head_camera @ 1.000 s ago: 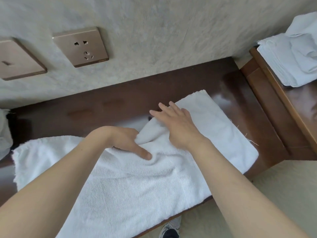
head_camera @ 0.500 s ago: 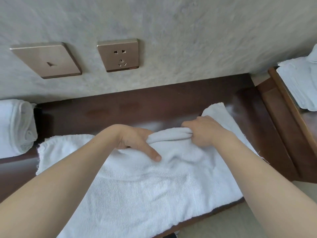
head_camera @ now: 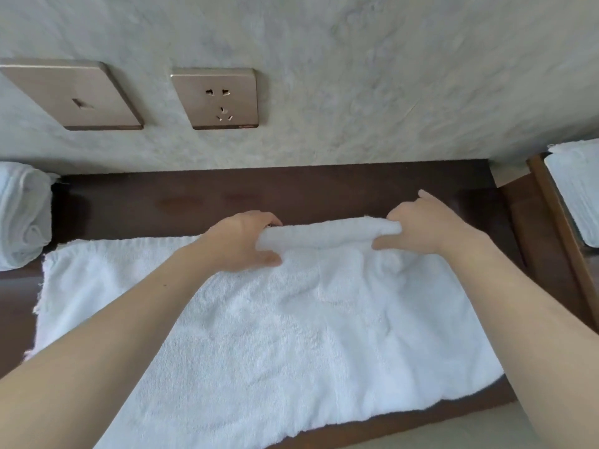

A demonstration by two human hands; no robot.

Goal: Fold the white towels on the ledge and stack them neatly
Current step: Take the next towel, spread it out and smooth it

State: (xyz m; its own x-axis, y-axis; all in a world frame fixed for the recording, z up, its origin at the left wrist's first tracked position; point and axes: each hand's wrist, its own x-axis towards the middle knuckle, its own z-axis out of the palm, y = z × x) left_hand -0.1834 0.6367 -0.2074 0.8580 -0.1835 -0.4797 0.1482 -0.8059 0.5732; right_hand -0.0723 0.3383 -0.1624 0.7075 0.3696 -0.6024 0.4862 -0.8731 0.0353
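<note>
A white towel (head_camera: 291, 335) lies spread across the dark wooden ledge (head_camera: 291, 192), its near edge hanging over the front. The far right part of it is bunched into a raised ridge. My left hand (head_camera: 241, 243) grips the left end of that ridge, thumb below and fingers curled over the top. My right hand (head_camera: 424, 228) pinches the right end of the same ridge. Another white towel (head_camera: 22, 215) sits rolled or folded at the ledge's far left. More white towels (head_camera: 580, 192) lie on a lighter wooden surface at the right edge.
A textured grey wall rises right behind the ledge, with a bronze switch plate (head_camera: 71, 95) and a bronze socket (head_camera: 215, 98) on it. A lighter wooden cabinet (head_camera: 551, 228) adjoins the ledge on the right. Pale floor shows below the ledge's front edge.
My right hand went from lying flat on the towel to pinching it. Both hands have moved apart along the far edge and lifted a ridge of cloth. The view shifted left.
</note>
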